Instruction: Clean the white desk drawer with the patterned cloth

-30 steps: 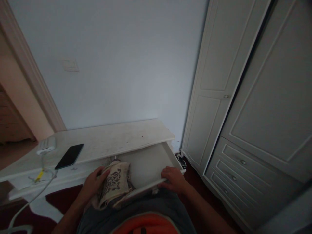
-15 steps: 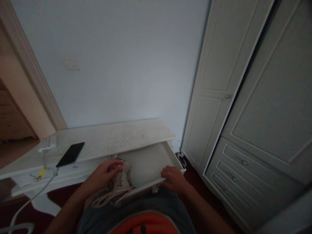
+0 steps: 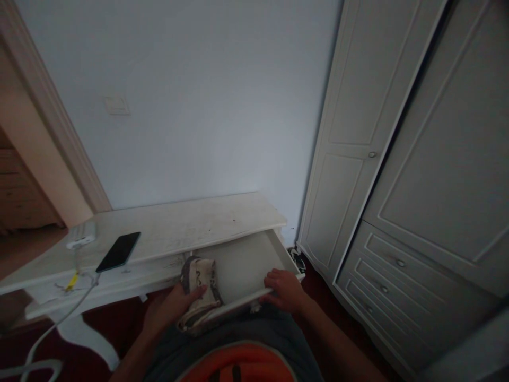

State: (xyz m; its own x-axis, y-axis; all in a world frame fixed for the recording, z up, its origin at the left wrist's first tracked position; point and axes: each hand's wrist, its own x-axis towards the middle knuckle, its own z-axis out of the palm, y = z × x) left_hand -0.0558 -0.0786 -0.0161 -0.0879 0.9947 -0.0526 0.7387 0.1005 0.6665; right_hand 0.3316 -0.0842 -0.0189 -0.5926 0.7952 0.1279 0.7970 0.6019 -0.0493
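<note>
A folded beige cloth [image 3: 202, 276] with dark patterning lies at the left end of a pulled-out white drawer [image 3: 248, 262], partly over its front edge. My left hand [image 3: 177, 305] grips its left side, the thumb lying across the top and the other fingers mostly hidden. On the drawer's front panel, to the right, my right hand [image 3: 284, 289] is closed, with its fingers hooked over the rim. The bare drawer bottom shows between the cloth and my right hand.
A phone [image 3: 118, 251] with a white cable [image 3: 73, 307] lies on the white table [image 3: 222, 212] at left, near a white power strip [image 3: 82, 233]. A tall white wardrobe [image 3: 342, 180] stands at right. Shoes [image 3: 296, 260] show on the floor beside the table.
My left hand has moved down and left along the cloth. The loose strap-like part that hung over the drawer front is now gathered in. My right hand stays on the drawer front.
</note>
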